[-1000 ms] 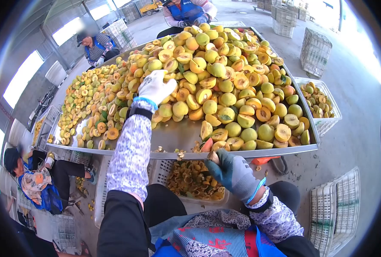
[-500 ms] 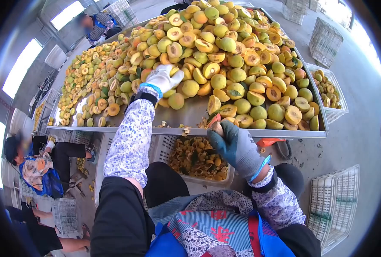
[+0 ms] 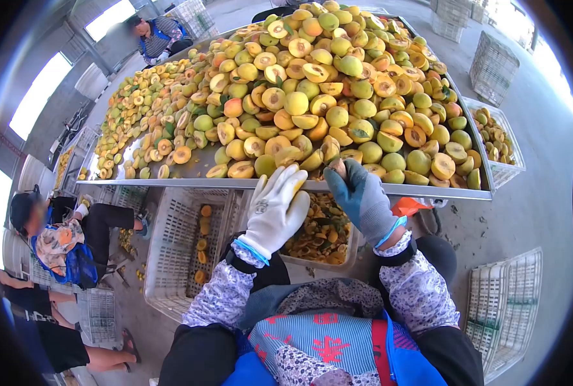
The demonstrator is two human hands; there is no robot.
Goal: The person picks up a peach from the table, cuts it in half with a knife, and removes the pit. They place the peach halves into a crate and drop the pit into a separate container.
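My left hand (image 3: pixel 275 209), in a white glove with yellow stains, is at the near edge of a metal table (image 3: pixel 190 170). Its fingers stretch forward, thumb apart, fingertips right at a yellow fruit half (image 3: pixel 289 156). Close by on the right, my right hand (image 3: pixel 362 201), in a grey-and-blue glove, is closed around a small brownish piece (image 3: pixel 336 168) poking out past the thumb; I cannot tell what it is. A big heap of halved and whole yellow-green stone fruit (image 3: pixel 338 83) covers much of the tabletop in front of both hands.
Below the table edge stand a crate (image 3: pixel 161 257) with a few fruit halves and a bin of fruit scraps (image 3: pixel 319 235). A fruit-filled crate (image 3: pixel 492 138) and an upright crate (image 3: pixel 502 309) are at the right. Co-workers sit at the left (image 3: pixel 61 238) and far left corner (image 3: pixel 161 38).
My left hand has drawn back from the heap to the table's near edge, beside my right hand. Fruit now lies at that edge; my right hand has shifted slightly up and right.
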